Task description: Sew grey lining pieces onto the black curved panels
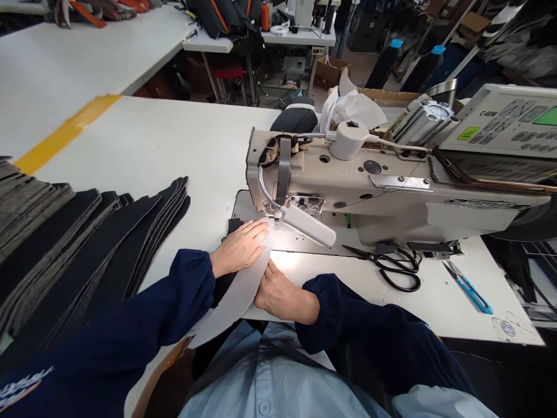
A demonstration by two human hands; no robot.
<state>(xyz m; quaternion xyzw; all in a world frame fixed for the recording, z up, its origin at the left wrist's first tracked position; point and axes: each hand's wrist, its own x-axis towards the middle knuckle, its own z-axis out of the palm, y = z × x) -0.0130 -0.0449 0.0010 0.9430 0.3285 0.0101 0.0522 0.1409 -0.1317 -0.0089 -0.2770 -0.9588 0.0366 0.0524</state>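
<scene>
A long curved piece of light grey fabric (235,301) runs from the presser foot area of the sewing machine (304,174) down over the table's front edge. Lying flat on its upper part is my left hand (241,247), fingers stretched toward the needle. My right hand (278,290) is closed around the fabric's right edge, thumb uppermost, just in front of the machine bed. Black fabric (224,285) shows beneath the grey piece on the left. The machine's lamp (308,226) lights the spot right of my fingers. The needle itself is hidden.
Stacks of dark, felt-backed pieces (130,244) lie left on the white table (174,133). Black scissors (391,264) and blue thread snips (469,288) rest at the right. A control panel (509,119) stands above the machine. Behind are a cardboard box (331,71) and another workstation.
</scene>
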